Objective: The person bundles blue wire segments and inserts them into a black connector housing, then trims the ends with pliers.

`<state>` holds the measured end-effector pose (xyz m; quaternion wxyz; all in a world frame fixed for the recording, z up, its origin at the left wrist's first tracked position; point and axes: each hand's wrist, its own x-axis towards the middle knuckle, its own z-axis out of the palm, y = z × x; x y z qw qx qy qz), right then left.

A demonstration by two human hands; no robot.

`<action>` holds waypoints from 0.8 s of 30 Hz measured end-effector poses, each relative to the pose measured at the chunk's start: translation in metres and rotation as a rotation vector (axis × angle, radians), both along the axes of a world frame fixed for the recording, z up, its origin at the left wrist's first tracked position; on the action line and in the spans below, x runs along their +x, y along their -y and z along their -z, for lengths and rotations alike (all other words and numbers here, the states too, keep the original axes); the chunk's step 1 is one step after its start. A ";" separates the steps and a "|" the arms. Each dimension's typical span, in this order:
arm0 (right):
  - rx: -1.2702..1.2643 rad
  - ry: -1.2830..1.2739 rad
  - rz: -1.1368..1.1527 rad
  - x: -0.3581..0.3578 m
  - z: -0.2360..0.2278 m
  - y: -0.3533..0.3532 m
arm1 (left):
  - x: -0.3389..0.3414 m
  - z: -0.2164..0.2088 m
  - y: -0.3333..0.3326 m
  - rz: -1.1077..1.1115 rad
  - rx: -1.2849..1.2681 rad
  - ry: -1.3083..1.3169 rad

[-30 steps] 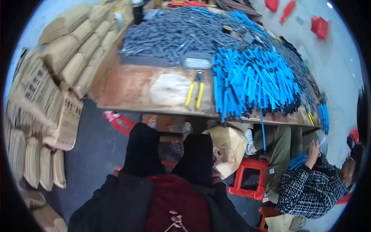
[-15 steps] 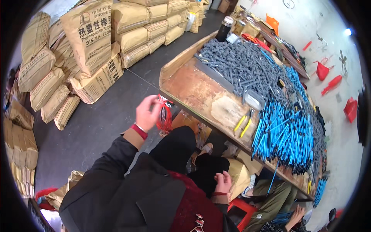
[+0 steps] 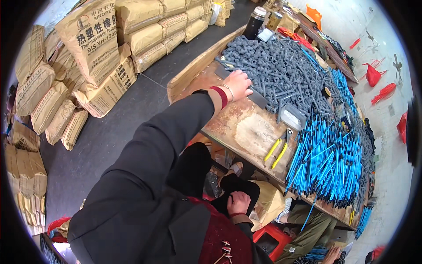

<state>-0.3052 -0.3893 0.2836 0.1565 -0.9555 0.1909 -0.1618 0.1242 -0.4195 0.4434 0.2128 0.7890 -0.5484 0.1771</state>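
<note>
Here's the change: the left hand (image 3: 238, 83) swings up from beside the near edge and is now out over the surface (image 3: 220, 123), arm stretched long. It's at the flat grey strip (image 3: 259, 99), which lies along the near side of the heap of grey tubes (image 3: 281, 66). Fingers bent, knuckles up, partly closed; the fingertips are hidden, so there's no telling whether they've got hold of anything or are only touching the strip.

And the right hand (image 3: 239, 203)? It drops from mid-air to the dark trouser leg (image 3: 250, 187), fingers loosely curled, palm out of sight; can't tell if anything's in it. So the reaching is now all on the left side, right at the heap's border.

Over to the right, the yellow-handled pliers (image 3: 280, 156) lie untouched, between the clear box (image 3: 292, 116) and the surface's near edge, with blue sticks (image 3: 327, 163) piled just beside them.
</note>
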 end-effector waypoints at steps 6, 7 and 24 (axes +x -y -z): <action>0.041 -0.023 -0.042 0.007 0.006 0.019 | 0.006 0.022 0.029 -0.034 0.011 -0.012; 0.032 -0.024 -0.019 0.003 0.007 0.021 | 0.005 0.024 0.031 -0.045 0.015 -0.011; 0.122 0.061 0.022 -0.016 0.019 0.032 | 0.022 0.028 0.004 -0.017 -0.012 -0.032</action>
